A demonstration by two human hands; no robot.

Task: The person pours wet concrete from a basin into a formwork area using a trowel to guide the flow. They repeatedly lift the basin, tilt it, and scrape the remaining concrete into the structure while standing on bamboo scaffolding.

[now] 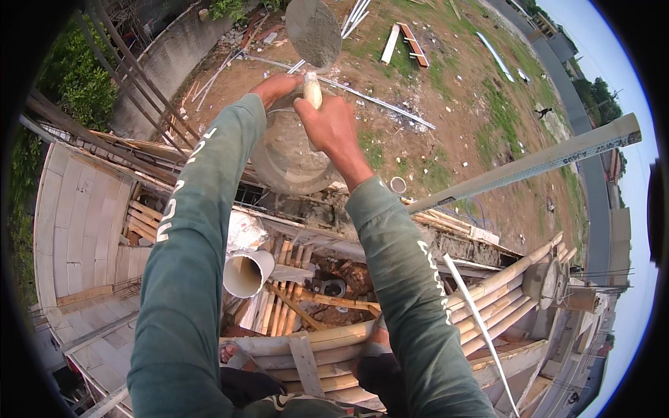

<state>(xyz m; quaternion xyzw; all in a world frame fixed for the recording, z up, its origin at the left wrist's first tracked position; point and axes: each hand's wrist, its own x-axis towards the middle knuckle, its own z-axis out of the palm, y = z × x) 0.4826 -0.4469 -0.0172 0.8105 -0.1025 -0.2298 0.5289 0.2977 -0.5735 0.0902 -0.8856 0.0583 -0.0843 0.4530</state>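
My right hand [334, 123] is closed around a pale wooden tool handle [312, 90]. Just beyond the handle's end is a round, grey, mortar-coated plate or blade [314, 34]; whether the two are joined is unclear. My left hand [281, 88] reaches to the left of the handle, its fingers partly hidden, so its grip cannot be made out. Under both hands, a round mortar-smeared container [292, 162] sits by the edge of a rough concrete wall top [308, 209].
Bamboo poles [329, 339] lie under my feet. A wide white pipe [250, 274] opens near my left forearm, and a long grey pipe [528, 162] slants up on the right. Steel rebar [130, 73] rises at left. Littered ground [449, 104] lies far below the wall.
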